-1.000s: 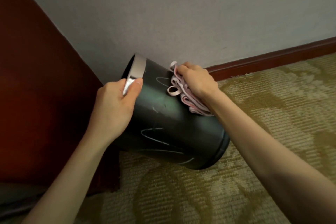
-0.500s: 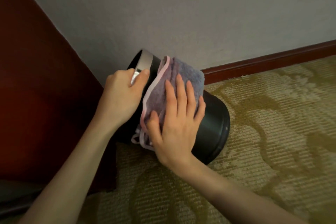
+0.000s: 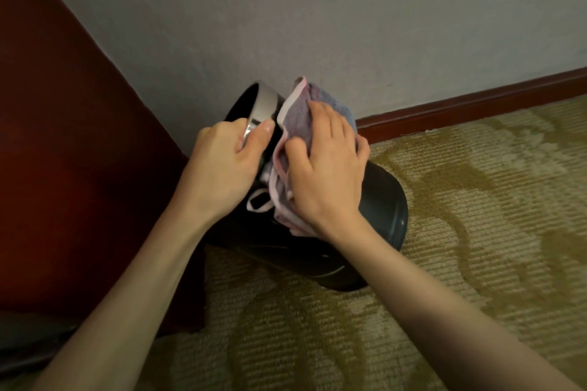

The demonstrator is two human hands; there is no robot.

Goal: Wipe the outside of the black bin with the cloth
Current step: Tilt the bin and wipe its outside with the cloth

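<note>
**Mid-wipe, bin tipped, cloth on upper wall**

The bin (image 3: 381, 200) lay tipped on the carpet (image 3: 476, 232), mouth toward the wall (image 3: 317, 9) and up-left, base toward the lower right. It sat in the corner between the wall and a dark red panel (image 3: 63, 168). The silver rim band (image 3: 265, 105) faced away from you.

The cloth (image 3: 295, 117), purple-grey with pink edging, was folded and spread over the bin's upper side just below the rim band. A pink loop (image 3: 259, 200) hung off its lower edge against the black wall.

Your right hand (image 3: 327, 168) lay flat on the cloth, fingers spread wide and pointing toward the rim, palm pressing the cloth onto the bin. It pressed rather than gripped. Your left hand (image 3: 225, 165) was closed on the rim, thumb across the silver band, fingers hidden inside or behind the rim, steadying the bin.

Progress, as a judgement: wiping was under way, not finished. Cloth covered only the top stretch near the rim. The lower side wall showed pale streaks or reflections near the base; cannot tell which. The side against the carpet and the side facing the wall were out of sight, so their state is unknown. You likely had to stroke down toward the base and roll the bin to reach the rest.

The baseboard (image 3: 476, 101) ran along the wall to the right.
</note>
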